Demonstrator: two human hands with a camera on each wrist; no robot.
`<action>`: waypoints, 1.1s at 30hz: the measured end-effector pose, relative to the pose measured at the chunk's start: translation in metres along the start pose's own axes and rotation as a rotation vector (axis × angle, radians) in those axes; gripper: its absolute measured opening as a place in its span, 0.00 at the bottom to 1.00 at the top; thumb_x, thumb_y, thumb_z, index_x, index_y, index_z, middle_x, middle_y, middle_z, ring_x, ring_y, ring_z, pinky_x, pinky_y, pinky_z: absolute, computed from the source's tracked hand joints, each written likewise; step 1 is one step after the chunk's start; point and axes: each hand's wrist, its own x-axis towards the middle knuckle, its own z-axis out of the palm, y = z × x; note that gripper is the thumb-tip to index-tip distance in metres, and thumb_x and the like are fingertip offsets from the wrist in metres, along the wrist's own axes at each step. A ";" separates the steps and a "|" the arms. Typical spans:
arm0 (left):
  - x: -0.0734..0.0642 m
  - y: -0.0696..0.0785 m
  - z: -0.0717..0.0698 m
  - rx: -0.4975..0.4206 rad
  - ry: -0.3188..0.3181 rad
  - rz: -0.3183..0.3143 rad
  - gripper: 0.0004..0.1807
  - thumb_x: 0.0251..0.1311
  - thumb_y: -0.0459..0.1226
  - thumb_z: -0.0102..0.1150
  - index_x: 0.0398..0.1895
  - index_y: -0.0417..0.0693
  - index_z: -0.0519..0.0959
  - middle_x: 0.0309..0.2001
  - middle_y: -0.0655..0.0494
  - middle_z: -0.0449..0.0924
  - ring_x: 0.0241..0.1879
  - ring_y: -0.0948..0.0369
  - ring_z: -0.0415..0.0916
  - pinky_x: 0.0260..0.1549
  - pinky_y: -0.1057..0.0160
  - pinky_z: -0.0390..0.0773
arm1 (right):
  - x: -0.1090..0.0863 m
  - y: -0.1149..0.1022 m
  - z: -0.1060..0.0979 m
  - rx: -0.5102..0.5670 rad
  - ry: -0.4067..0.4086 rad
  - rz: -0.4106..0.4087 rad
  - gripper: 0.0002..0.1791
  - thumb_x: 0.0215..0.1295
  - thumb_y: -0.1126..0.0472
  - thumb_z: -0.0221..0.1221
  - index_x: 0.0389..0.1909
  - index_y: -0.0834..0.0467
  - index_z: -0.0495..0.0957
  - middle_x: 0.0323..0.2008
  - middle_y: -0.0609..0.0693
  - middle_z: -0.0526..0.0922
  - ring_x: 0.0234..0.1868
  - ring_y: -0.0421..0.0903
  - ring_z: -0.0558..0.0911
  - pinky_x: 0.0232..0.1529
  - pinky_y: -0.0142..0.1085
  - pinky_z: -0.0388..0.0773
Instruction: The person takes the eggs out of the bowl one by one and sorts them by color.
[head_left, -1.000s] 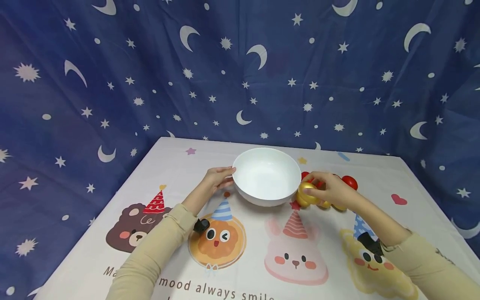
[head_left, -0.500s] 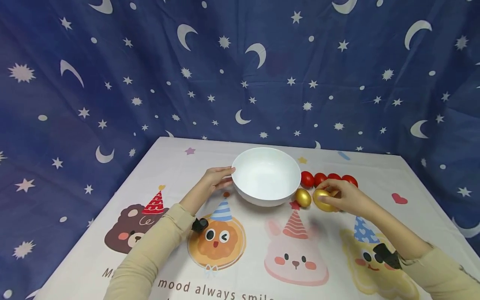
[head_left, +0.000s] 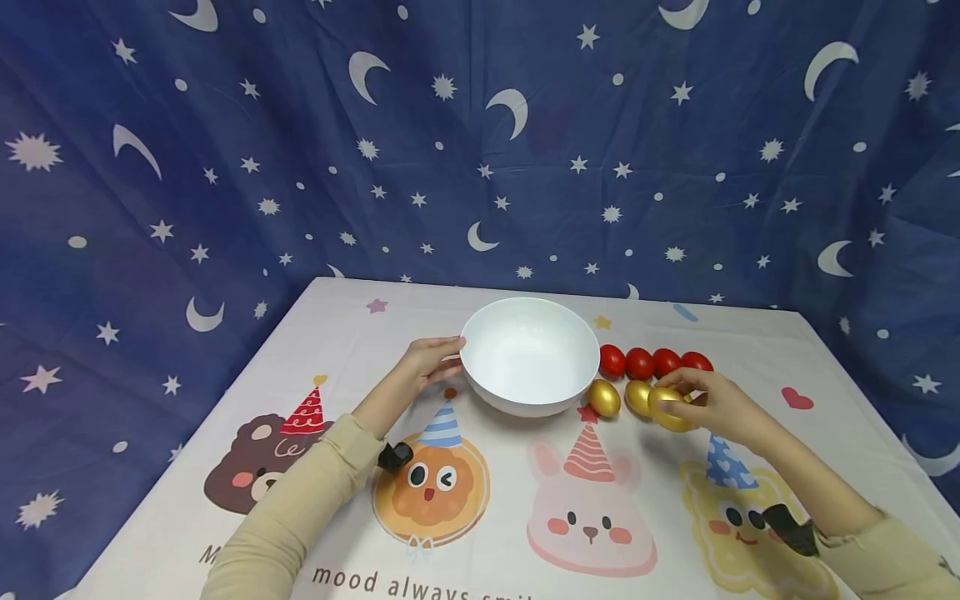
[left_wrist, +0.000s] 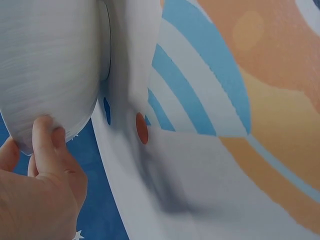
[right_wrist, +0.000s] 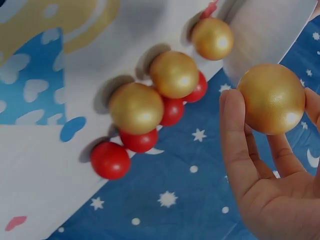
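Note:
My left hand (head_left: 433, 360) grips the left rim of a white bowl (head_left: 528, 354), and the bowl's inside shows bare in the head view. In the left wrist view its thumb and fingers pinch the bowl's edge. My right hand (head_left: 712, 407) holds a gold egg (right_wrist: 272, 99) between thumb and fingers, above the cloth. Three more gold eggs lie in a row: one by the bowl (head_left: 603, 398), one in the middle (right_wrist: 175, 75), and one at the far end (right_wrist: 136, 108), which the hand covers in the head view.
Behind the gold eggs, several red eggs (head_left: 639, 363) form a row right of the bowl. A white tablecloth (head_left: 757, 342) with cartoon prints covers the table. At its back edge hangs a blue curtain (head_left: 420, 125) with moons and stars.
My right hand has moved right, away from the bowl, along the row with the gold egg in its fingers. The red row and nearer gold eggs are uncovered. My left hand keeps its grip.

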 end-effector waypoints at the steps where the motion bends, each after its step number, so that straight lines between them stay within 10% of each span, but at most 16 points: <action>1: 0.000 0.000 0.000 -0.003 0.001 0.003 0.24 0.64 0.40 0.56 0.62 0.41 0.71 0.59 0.41 0.73 0.55 0.54 0.76 0.36 0.75 0.84 | -0.001 0.002 -0.001 -0.006 0.003 0.004 0.20 0.60 0.54 0.63 0.47 0.63 0.77 0.39 0.54 0.79 0.40 0.48 0.74 0.31 0.27 0.79; 11: -0.005 0.001 0.001 -0.021 0.000 0.010 0.23 0.65 0.37 0.55 0.62 0.41 0.71 0.59 0.41 0.73 0.43 0.60 0.80 0.35 0.75 0.84 | -0.009 0.018 -0.008 0.021 0.012 0.086 0.25 0.62 0.52 0.61 0.52 0.67 0.74 0.43 0.61 0.78 0.41 0.51 0.76 0.29 0.31 0.84; 20: -0.004 0.003 -0.002 -0.018 -0.034 0.001 0.23 0.64 0.33 0.56 0.63 0.40 0.70 0.61 0.40 0.71 0.58 0.51 0.74 0.39 0.71 0.85 | -0.012 0.026 -0.014 -0.018 0.024 0.082 0.25 0.62 0.52 0.62 0.51 0.67 0.75 0.44 0.65 0.79 0.41 0.53 0.77 0.28 0.31 0.84; 28: -0.005 0.005 -0.003 0.002 -0.027 0.012 0.24 0.61 0.33 0.58 0.62 0.41 0.71 0.59 0.41 0.72 0.34 0.64 0.80 0.33 0.73 0.85 | -0.008 0.038 -0.022 -0.020 0.034 0.146 0.27 0.62 0.51 0.61 0.52 0.70 0.73 0.44 0.70 0.77 0.38 0.52 0.78 0.30 0.34 0.86; 33: -0.002 0.004 -0.003 0.012 -0.023 0.006 0.24 0.61 0.34 0.59 0.62 0.41 0.71 0.59 0.41 0.73 0.39 0.61 0.82 0.37 0.72 0.85 | -0.006 0.046 -0.023 0.005 0.034 0.187 0.29 0.63 0.52 0.61 0.53 0.72 0.71 0.43 0.72 0.76 0.34 0.47 0.78 0.29 0.34 0.86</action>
